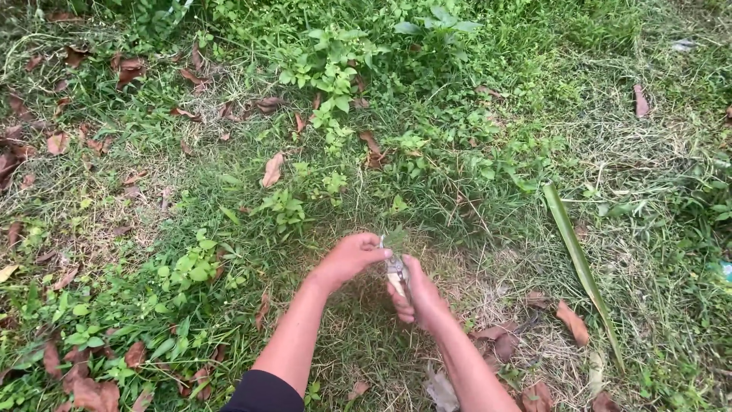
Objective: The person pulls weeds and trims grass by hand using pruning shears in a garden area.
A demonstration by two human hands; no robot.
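Note:
My right hand (418,294) grips a small knife (396,272) by its pale handle, blade pointing up and away from me. My left hand (352,255) pinches a small green plant sprig (395,239) at the knife's tip, fingers closed on it. Both hands meet low over a patch of dry, thin grass (457,267) in the middle of the view. My left arm wears a dark sleeve (263,393) near the bottom edge.
Grass and small leafy weeds (328,76) cover the ground, with brown fallen leaves (272,169) scattered about. A long green leaf blade (579,263) lies on the ground to the right. Denser green plants grow at the top.

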